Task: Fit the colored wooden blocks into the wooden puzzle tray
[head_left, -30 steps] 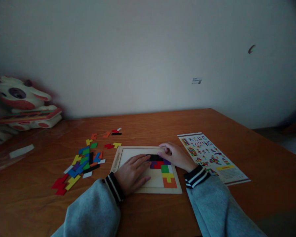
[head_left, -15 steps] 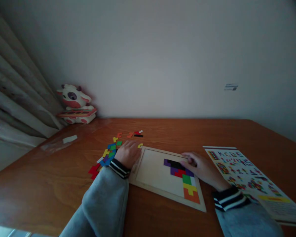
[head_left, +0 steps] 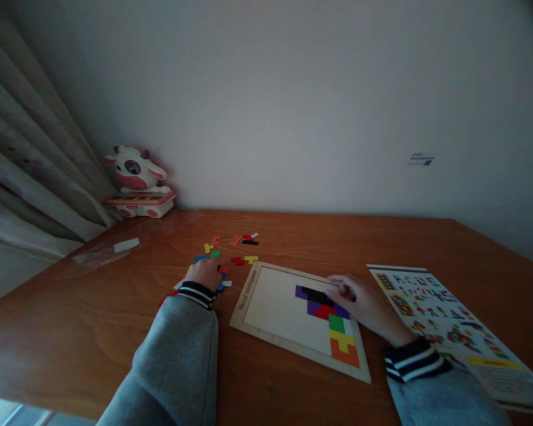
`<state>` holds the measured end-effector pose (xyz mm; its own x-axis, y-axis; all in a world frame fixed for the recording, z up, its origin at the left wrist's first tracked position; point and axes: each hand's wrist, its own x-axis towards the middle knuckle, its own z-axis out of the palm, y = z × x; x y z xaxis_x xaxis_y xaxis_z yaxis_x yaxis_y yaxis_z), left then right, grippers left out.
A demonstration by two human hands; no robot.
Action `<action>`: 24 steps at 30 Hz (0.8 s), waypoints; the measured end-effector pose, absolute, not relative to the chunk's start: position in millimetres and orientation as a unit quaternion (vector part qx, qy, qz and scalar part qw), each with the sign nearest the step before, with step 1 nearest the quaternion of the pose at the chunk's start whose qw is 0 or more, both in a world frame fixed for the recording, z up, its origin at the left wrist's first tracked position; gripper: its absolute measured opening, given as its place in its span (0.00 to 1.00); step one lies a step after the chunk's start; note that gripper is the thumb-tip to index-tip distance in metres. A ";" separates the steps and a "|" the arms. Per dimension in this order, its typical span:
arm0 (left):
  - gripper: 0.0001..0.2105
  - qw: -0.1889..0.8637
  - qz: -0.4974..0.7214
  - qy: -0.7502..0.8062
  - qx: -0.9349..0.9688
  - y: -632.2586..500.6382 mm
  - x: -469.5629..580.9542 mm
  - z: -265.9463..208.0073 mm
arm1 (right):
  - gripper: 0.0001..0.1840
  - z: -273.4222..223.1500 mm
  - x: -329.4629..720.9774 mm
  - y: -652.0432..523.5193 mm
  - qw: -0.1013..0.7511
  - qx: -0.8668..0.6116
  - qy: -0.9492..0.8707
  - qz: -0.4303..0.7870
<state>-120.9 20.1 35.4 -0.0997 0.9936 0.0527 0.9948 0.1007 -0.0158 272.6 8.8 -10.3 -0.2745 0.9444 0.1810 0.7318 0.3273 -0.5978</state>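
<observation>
My left hand point(head_left: 204, 274) is palm down over the loose puzzle pieces left of the wooden tray, fingers reaching forward; it looks open, though its fingertips are partly hidden. Around it lie a green piece point(head_left: 215, 254), a blue piece point(head_left: 201, 258) and a white piece point(head_left: 228, 284). My right hand point(head_left: 353, 296) rests at the right side of the wooden puzzle tray point(head_left: 278, 341), thumb and index finger apart, holding no piece. Beside its thumb sit a black piece point(head_left: 314, 295) and purple pieces. Red, green, yellow and orange pieces point(head_left: 347, 356) run down the tray's right side.
Beyond the tray lie a yellow piece point(head_left: 251, 260), a red piece point(head_left: 237, 261) and a black bar point(head_left: 250, 242). A printed pattern sheet point(head_left: 453, 319) is at right. At the back left stands a cow toy point(head_left: 140, 183), with clear plastic wrap point(head_left: 100, 255) nearer.
My left hand has moved left from the tray's left edge onto the loose pieces. Red and yellow pieces now show by the tray's far left corner. My right hand stays put.
</observation>
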 end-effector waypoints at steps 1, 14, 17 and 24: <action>0.10 0.025 -0.014 -0.740 -0.673 20.5 -121.2 35.8 | 0.22 -10.1 272.5 8.9 0.260 -0.542 -0.773 0.204; 0.11 0.069 -0.300 -0.318 -0.896 3.3 -52.7 22.4 | 0.21 -8.9 271.4 8.8 0.265 -0.539 -0.774 0.200; 0.11 0.047 -0.278 -0.279 -0.918 -6.0 -26.8 15.5 | 0.22 -6.3 270.5 7.5 0.269 -0.543 -0.770 0.199; 0.11 -0.009 -0.263 -0.259 -0.929 -8.2 -14.5 0.2 | 0.21 -3.9 270.9 7.1 0.276 -0.537 -0.773 0.195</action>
